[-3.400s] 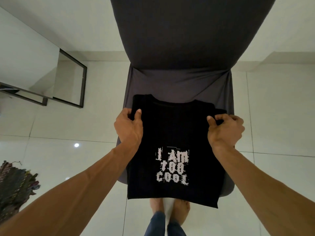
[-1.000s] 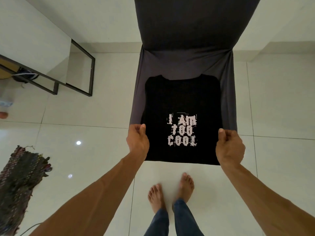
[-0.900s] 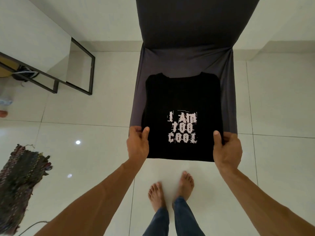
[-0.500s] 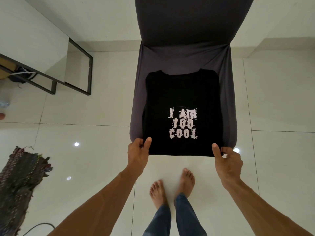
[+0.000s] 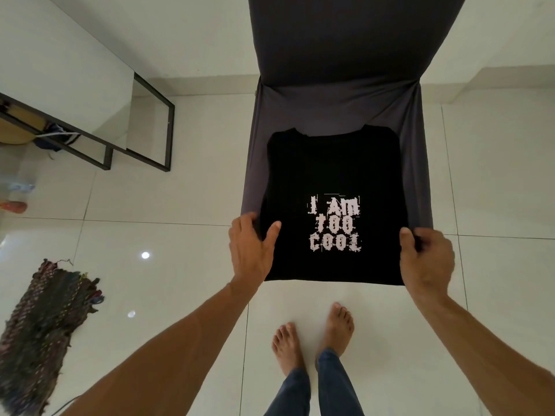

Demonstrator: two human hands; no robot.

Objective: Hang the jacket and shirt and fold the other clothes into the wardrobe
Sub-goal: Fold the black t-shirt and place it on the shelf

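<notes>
T-shirt edges pinched, thumbs on top, by left hand and right hand.

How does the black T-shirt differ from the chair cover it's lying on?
The T-shirt is black with white lettering, while the chair cover is plain dark grey. The T-shirt lies folded and loose, with its near edge reaching past the seat front. The chair cover is stretched tight over the seat and back. Both are dark fabric.
</notes>
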